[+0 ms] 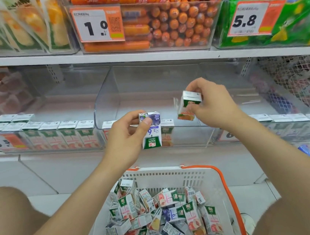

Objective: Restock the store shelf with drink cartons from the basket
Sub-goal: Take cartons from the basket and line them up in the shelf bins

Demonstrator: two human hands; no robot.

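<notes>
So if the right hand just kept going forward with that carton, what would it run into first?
Probably nothing at first: the right hand and its carton point into the clear bin, which looks mostly bare behind. The bin's back wall likely comes next, though depth is hard to judge.

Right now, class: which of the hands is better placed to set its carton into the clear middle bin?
Probably the right hand: its orange carton is already above the middle bin. The left hand holds the blueberry carton upside down, outside the bin's front.
</notes>
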